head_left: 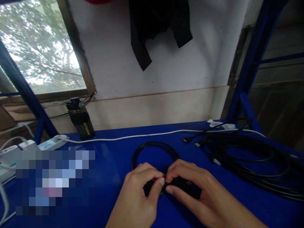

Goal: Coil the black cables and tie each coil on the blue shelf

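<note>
A coiled black cable [152,144] is laid on the blue worktop [114,183], its loop rising just beyond the fingers [155,190] and its near side covered by them. By the left hand [135,198], thumb and forefinger are brought together in a pinch at the coil's near side; what is gripped between them cannot be made out. By the right hand [210,190], thumb and forefinger are held close to those tips with a narrow gap left; whether anything is caught there cannot be told.

To the right of the fingers, a larger bundle of black cable [218,148] is spread, with a pale tag [216,161] seen at its near-left edge and two plugs [199,143] pointed leftward. Farther beyond the fingers, the worktop is crossed by a white cord [123,138], joined at the far left to a power strip [53,143]. Behind that cord, also to the left, a dark bottle [82,123] is stood upright. A black garment [160,19] is hung high on the wall [204,69] ahead.
</note>
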A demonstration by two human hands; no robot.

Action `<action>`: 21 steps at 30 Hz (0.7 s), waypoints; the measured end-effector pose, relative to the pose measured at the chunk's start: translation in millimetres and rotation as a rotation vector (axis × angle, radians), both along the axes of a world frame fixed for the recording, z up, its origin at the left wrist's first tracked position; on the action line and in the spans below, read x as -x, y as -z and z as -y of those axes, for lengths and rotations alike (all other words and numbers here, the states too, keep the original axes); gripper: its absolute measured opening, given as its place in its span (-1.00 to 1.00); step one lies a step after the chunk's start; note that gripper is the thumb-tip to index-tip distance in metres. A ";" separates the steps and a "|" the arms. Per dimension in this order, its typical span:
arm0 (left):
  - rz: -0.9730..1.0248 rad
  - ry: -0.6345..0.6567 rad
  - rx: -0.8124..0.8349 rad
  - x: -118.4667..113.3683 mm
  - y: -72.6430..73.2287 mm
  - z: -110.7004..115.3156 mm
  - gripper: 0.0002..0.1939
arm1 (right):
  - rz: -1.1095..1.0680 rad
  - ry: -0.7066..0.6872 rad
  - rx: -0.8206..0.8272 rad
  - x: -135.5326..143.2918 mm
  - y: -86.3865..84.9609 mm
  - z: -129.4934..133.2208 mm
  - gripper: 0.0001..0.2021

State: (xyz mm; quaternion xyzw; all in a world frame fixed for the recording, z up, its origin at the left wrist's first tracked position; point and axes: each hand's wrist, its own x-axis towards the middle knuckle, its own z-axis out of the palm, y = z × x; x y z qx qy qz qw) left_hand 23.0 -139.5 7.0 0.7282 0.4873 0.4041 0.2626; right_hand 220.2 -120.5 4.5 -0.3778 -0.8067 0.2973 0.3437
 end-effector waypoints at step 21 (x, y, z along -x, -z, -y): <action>-0.488 0.125 -0.053 11.7 -11.0 2.9 -0.63 | 0.088 0.040 -0.049 -5.6 18.3 -5.7 -0.80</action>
